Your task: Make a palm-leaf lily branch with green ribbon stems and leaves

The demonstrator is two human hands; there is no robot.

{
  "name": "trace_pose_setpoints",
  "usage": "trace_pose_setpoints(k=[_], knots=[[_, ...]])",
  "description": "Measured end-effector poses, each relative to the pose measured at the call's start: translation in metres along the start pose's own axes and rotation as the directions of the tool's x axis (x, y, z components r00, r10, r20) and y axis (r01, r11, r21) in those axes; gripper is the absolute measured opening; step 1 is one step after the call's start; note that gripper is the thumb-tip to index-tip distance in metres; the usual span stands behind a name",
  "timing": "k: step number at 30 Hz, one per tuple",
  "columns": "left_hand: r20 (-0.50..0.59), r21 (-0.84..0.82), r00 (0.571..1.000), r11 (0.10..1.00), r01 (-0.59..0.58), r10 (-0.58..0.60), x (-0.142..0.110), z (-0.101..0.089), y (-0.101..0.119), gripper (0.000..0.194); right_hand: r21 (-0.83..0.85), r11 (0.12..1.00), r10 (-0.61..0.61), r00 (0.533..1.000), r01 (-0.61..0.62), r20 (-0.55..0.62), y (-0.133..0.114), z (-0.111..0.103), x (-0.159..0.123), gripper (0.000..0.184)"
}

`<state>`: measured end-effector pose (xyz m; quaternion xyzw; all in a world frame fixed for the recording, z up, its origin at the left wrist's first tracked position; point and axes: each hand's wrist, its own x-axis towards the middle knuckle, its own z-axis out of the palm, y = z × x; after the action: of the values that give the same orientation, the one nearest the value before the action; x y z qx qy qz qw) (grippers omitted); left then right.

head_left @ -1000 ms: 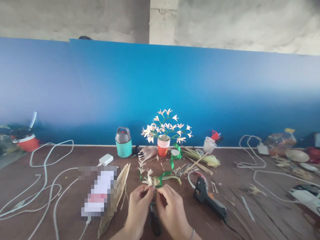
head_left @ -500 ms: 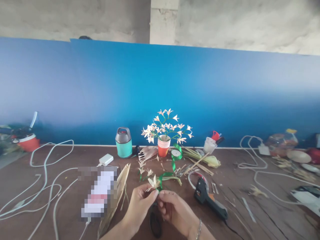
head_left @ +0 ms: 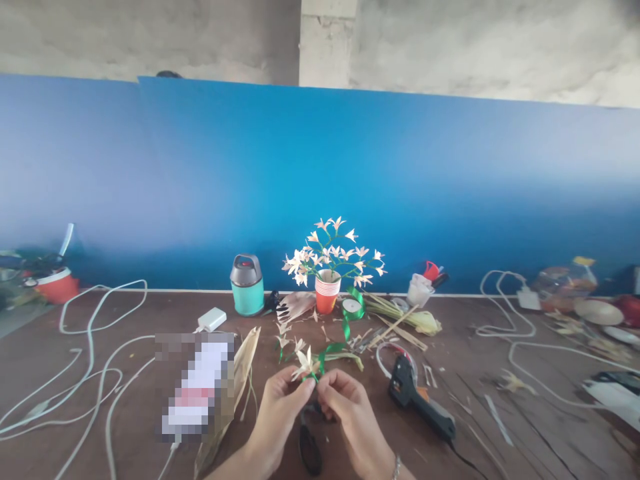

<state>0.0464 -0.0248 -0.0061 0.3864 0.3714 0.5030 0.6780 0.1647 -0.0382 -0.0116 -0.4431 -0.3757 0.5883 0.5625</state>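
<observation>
So the flower is right in the middle, low over the table, between the two hands. Left hand has thumb and finger pinched shut on it near its base. Right hand is pinched shut too, on what looks like the end of the green ribbon, though it's blurry at the fingertips.

Around them it's pretty crowded. The ribbon snakes down from its spool just beyond the hands, and loose blossoms sit a little to the left of that. There's a black tool lying below and between the hands, partly covered by them. Glue gun is off to the right with its handle toward the wearer, and a long dry husk lies left, beside the phone. Further back you've got the turquoise jar, the stacked cups full of white flowers on green stems, and a heap of stalks.

The held flower's petals fan up and away from the wearer, leaning a bit left. Its long axis slopes back down and right to the fingertips.
</observation>
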Motion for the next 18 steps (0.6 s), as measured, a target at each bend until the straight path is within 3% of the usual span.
trace_pose_setpoints(k=[5, 11, 15, 18], knots=[[-0.099, -0.053, 0.993, 0.997, 0.051, -0.056, -0.004, 0.002, -0.005, 0.024, -0.272, 0.948, -0.181, 0.983, 0.166, -0.03, 0.004, 0.0, 0.001, 0.025], [-0.08, -0.173, 0.996, 0.984, 0.036, -0.05, -0.009, 0.006, -0.009, 0.02, -0.625, 0.695, -0.425, 0.904, 0.356, 0.042, 0.009, 0.001, -0.004, 0.018], [-0.109, -0.149, 0.994, 0.989, 0.001, -0.017, -0.008, 0.005, -0.012, 0.02, -0.719, 0.518, -0.565, 0.816, 0.464, 0.119, 0.01, 0.004, -0.007, 0.019], [-0.151, -0.124, 0.989, 0.992, -0.017, -0.001, -0.006, 0.003, -0.013, 0.021, -0.732, 0.473, -0.599, 0.788, 0.491, 0.141, 0.01, 0.005, -0.007, 0.018]])
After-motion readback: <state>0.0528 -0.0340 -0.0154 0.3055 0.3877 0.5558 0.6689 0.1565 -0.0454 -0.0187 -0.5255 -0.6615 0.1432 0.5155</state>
